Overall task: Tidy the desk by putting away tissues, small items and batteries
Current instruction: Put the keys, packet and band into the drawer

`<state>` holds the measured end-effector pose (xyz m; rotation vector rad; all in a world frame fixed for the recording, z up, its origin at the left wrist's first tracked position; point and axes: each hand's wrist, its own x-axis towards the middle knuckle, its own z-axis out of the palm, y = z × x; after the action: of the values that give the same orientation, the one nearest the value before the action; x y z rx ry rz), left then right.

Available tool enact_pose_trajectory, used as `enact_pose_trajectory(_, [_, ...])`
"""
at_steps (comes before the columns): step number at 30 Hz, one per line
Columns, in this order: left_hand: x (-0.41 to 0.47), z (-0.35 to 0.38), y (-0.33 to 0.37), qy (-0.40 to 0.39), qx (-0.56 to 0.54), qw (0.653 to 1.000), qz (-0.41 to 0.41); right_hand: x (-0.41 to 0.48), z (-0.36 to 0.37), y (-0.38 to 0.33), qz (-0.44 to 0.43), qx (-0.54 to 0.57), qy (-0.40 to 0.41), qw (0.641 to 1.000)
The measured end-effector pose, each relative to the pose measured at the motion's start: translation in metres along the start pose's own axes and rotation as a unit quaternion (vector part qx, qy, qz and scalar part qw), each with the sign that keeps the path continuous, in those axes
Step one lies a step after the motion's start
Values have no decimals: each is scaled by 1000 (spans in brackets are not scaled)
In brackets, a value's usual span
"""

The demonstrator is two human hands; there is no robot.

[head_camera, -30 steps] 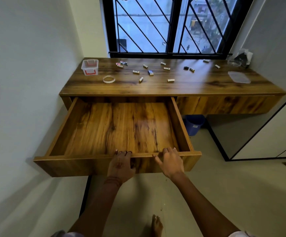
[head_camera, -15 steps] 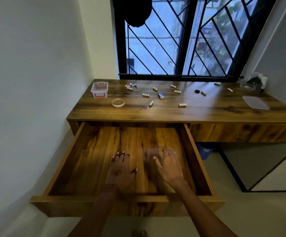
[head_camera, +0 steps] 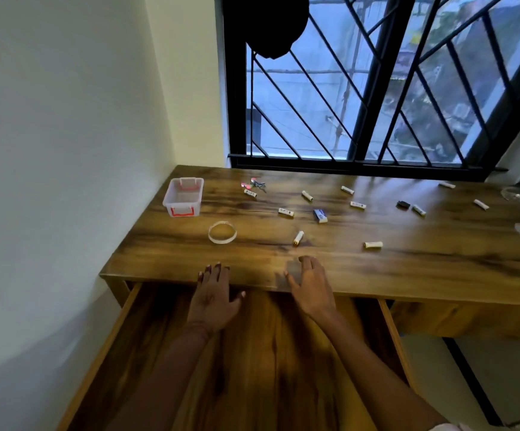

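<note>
In the head view, the left hand [head_camera: 215, 301] and right hand [head_camera: 311, 290] are at the front edge of the table [head_camera: 376, 269], above the open drawer [head_camera: 252, 368]. Their fingers are spread and relaxed, holding nothing. Small batteries [head_camera: 358, 205] lie scattered across the table, the nearest battery [head_camera: 298, 238] just beyond the right hand. A clear box [head_camera: 184, 195] stands far left. The batteries look light, rigid and smooth, prone to rolling, so a pinch across the middle should suit.

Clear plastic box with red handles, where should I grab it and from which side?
Probably take the small clear plastic box by its near end wall, above the red handle, reaching from the front: it stands upright, open-topped, that end facing you.
</note>
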<state>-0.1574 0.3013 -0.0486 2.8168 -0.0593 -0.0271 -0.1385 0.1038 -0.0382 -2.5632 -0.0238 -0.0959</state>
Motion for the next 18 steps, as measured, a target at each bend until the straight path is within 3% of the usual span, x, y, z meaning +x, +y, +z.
enact_pose_trajectory(12, [115, -26, -48, 13, -10, 999, -45, 113, 45, -34, -48, 27, 31, 998])
enact_pose_trajectory(18, [149, -32, -78, 10, -10, 999, -29, 146, 74, -60, -46, 41, 30, 998])
